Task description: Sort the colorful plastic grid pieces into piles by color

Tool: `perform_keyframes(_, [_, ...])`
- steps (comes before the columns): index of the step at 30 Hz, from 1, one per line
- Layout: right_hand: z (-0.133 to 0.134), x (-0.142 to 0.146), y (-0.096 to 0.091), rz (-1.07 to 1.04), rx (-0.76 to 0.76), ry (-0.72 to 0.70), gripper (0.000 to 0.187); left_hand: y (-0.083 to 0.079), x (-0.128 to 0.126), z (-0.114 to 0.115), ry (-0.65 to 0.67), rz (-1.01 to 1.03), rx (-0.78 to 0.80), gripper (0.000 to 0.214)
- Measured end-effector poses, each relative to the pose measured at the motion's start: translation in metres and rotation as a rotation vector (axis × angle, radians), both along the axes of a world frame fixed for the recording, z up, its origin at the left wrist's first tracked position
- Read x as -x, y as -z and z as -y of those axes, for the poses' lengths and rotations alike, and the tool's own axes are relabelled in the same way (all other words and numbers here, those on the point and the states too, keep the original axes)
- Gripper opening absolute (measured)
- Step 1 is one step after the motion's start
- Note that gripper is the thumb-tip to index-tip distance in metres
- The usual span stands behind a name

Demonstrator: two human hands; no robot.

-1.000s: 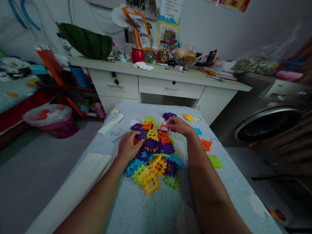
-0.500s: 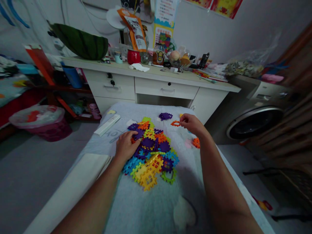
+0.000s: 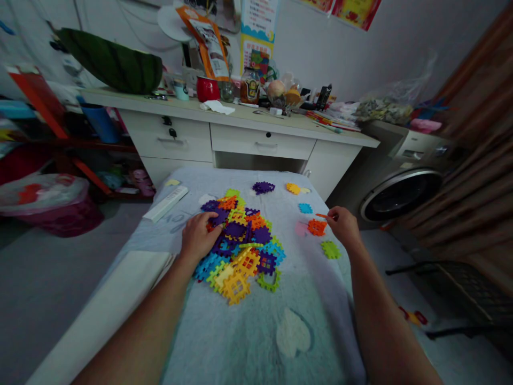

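A pile of interlocking plastic building pieces (image 3: 236, 231) in purple, orange, yellow, blue and green lies on the cloth-covered table. At its left edge rests my left hand (image 3: 199, 235), thumb and fingers apart, touching a purple piece (image 3: 219, 216). On the right, my right hand (image 3: 343, 222) pinches a thin orange building piece (image 3: 321, 216), seen edge-on. Just below that piece lies another orange piece (image 3: 316, 228) on the cloth. Near it are a blue piece (image 3: 305, 208), a green piece (image 3: 331, 249) and a yellow piece (image 3: 293, 188). A purple piece (image 3: 263, 187) sits farther back.
A long white box (image 3: 166, 204) lies at the table's left back. Behind stands a white desk (image 3: 262, 141) bearing a watermelon piece (image 3: 112, 61), jars and papers. A washing machine (image 3: 401, 182) is on the right, a lined pink bin (image 3: 52, 214) on the left.
My right hand has moved right and toward me with the orange piece, now above the other orange one. My left hand stays on the pile. The view has shifted slightly.
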State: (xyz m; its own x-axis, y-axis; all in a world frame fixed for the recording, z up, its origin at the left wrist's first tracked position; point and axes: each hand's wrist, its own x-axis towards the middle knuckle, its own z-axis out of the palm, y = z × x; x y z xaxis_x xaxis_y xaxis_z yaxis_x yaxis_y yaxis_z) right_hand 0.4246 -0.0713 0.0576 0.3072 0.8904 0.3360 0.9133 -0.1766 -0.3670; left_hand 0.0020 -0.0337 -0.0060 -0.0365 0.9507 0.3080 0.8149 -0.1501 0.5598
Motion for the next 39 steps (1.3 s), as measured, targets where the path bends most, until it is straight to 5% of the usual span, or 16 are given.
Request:
perform_keyframes(9, [0.011,-0.006,0.022,0.028,0.182,-0.033,0.004,-0.002,0.000,0.000,-0.003,-0.003,0.016,0.034])
perform_keyframes(15, [0.011,0.002,0.011,0.020,0.211,-0.041,0.007,0.000,0.000,-0.001,-0.019,0.003,0.016,0.034])
perform_keyframes(19, [0.003,0.032,-0.011,-0.021,0.160,-0.120,0.008,0.001,0.000,-0.001,-0.008,0.002,-0.002,0.034])
perform_keyframes(23, [-0.010,0.084,-0.023,-0.082,0.134,-0.368,0.006,0.002,0.000,-0.002,0.008,0.004,-0.017,0.033])
perform_keyframes(26, [-0.015,0.123,-0.013,-0.117,0.167,-0.535,0.004,0.002,0.000,-0.001,0.003,0.007,-0.017,0.034])
perform_keyframes(30, [-0.013,0.152,0.014,-0.152,0.141,-0.629,0.031,0.001,-0.001,0.000,-0.004,0.001,-0.006,0.034])
perform_keyframes(33, [-0.010,0.155,0.030,-0.153,0.136,-0.642,0.040,0.001,-0.001,0.000,-0.010,-0.006,-0.007,0.034])
perform_keyframes(39, [-0.011,0.150,0.036,-0.258,0.135,-0.615,0.023,-0.001,-0.001,0.000,-0.006,-0.007,-0.008,0.033])
